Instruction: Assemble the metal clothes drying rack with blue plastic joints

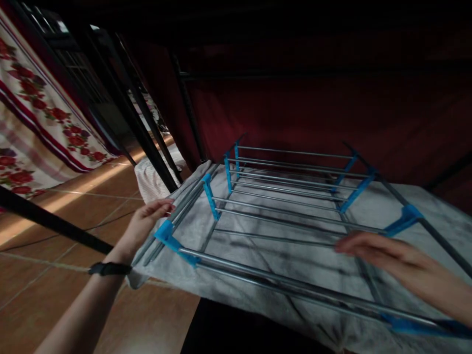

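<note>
A metal rack with blue plastic brackets [211, 196] lies on a grey cloth [243, 246], its thin rods running crosswise between the side tubes. My right hand [383, 250] reaches over the rack from the right. Its fingertips are pressed together at the right part of a thin metal rod [273, 237], whose left end shows no bracket around it. At the left, my left hand [149, 219] has its fingers drawn together beside several grey tubes [188, 199] and above the corner bracket [167, 233]. Whatever is between those fingertips is too small to make out.
Dark metal posts [121, 93] stand at the left, and a dark bar [55, 221] slants in beside my left forearm. A dark red curtain [295, 108] hangs behind the rack. A flowered cloth [47, 108] hangs over the tiled floor [92, 206].
</note>
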